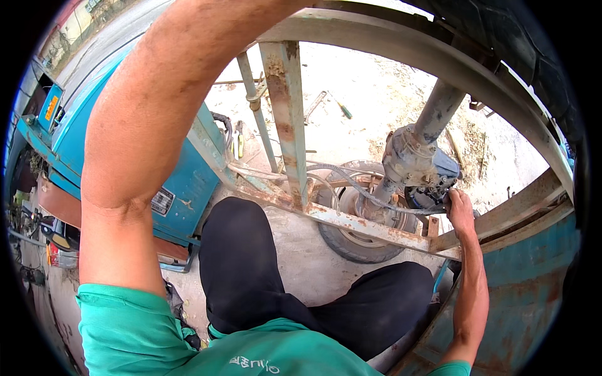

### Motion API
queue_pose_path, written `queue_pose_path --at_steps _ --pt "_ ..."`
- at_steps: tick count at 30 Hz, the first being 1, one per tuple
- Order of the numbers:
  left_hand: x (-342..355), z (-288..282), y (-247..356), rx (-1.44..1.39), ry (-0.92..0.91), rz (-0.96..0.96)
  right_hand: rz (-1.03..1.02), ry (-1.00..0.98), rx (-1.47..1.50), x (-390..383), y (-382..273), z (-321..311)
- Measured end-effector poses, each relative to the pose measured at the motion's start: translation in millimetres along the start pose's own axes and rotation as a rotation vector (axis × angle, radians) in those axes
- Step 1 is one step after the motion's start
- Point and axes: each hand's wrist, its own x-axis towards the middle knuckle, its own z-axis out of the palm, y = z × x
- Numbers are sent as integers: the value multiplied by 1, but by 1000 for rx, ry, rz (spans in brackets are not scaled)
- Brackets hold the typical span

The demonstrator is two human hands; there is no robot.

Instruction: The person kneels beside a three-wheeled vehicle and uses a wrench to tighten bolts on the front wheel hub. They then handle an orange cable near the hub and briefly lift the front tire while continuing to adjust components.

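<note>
My right hand (461,212) reaches to the motor end of a greasy grey axle housing (411,153). Its fingers curl closed by a dark part there, and what they grip is hidden. A grey corrugated hose (370,195) runs across to that same spot. My left arm (135,138) rises past the top edge, so the left hand is out of sight. Beneath the axle is a wheel with a black tire (351,245). A rusty, pale-green steel frame (370,229) passes between me and the axle.
On the left stands a blue machine cabinet (182,182). Pliers (238,139) and a green-handled screwdriver (343,110) lie on the ground beyond the frame. Pale cables (260,170) cross a frame bar. A rusty blue panel (520,294) is at right, and a large black tire (527,44) is overhead.
</note>
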Motion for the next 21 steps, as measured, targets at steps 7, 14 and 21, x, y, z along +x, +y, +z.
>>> queue_pose_path --at_steps 7,14,21 --pt "0 -35 -29 41 28 -75 11 38 -86 -6 -12 -8" --pt "8 -33 -29 255 0 -102 -70 60 -81 -13 -16 1" --pt "21 41 49 164 -90 -239 -16 -70 71 -57 2 4"
